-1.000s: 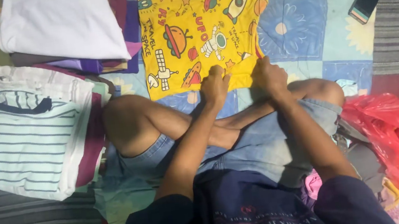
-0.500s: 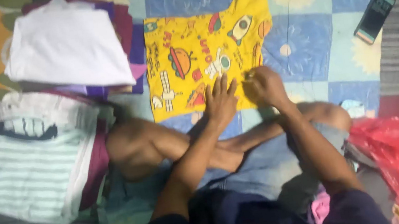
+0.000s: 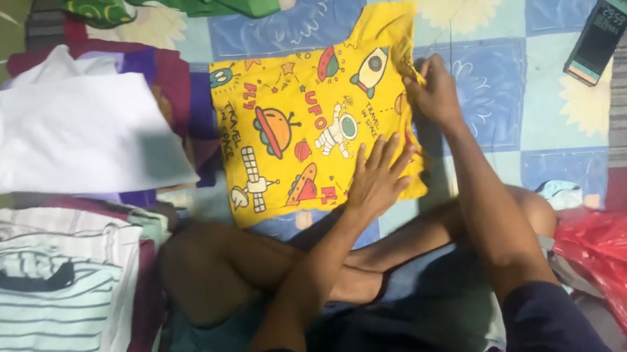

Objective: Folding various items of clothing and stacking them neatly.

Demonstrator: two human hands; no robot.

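Pressing a yellow printed shirt (image 3: 309, 140) flat on a patchwork blanket (image 3: 498, 103).
Nearest, the left hand (image 3: 378, 179) lies open, fingers spread, on the shirt's lower right corner; farther up, the right hand (image 3: 432, 92) pinches the fabric at the shirt's right edge. To the left lie a striped folded pile (image 3: 49, 316) and a white folded garment (image 3: 78, 134); a phone (image 3: 600, 37) lies far right.

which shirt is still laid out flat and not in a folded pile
The yellow space-print t-shirt, spread on the quilt under both hands; the white shirt and striped shirt sit folded on stacks.
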